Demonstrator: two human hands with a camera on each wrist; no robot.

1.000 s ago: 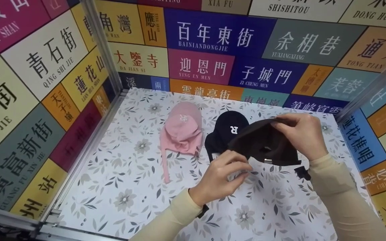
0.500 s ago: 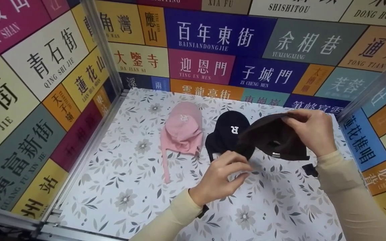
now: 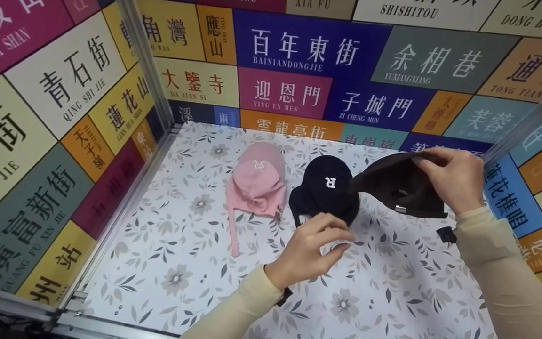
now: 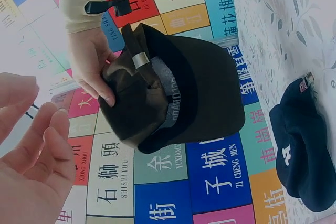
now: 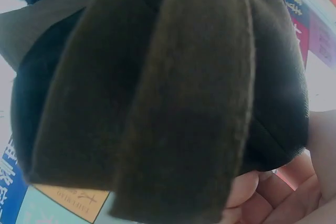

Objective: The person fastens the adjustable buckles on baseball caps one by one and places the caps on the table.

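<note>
A dark brown baseball cap (image 3: 393, 186) hangs from my right hand (image 3: 457, 176), which pinches it by the crown with thumb and fingers. Its metal strap buckle (image 4: 140, 59) and inner band show in the left wrist view, while in the right wrist view the brown cloth and strap (image 5: 184, 103) fill most of the frame. My left hand (image 3: 311, 247) holds nothing; its fingers are loosely bent in front of the black cap (image 3: 327, 188) with a white R. To the left of that lies a pink cap (image 3: 257, 181), its long strap stretched toward me.
White leaf-and-flower cloth (image 3: 177, 282) covers the table. Panels with street-name lettering (image 3: 308, 47) stand at the back and both sides. A metal frame rail (image 3: 115, 221) runs along the left edge.
My right hand has carried the brown cap to the right and slightly up, uncovering more of the black cap. My left hand and the two lying caps have stayed in place.
</note>
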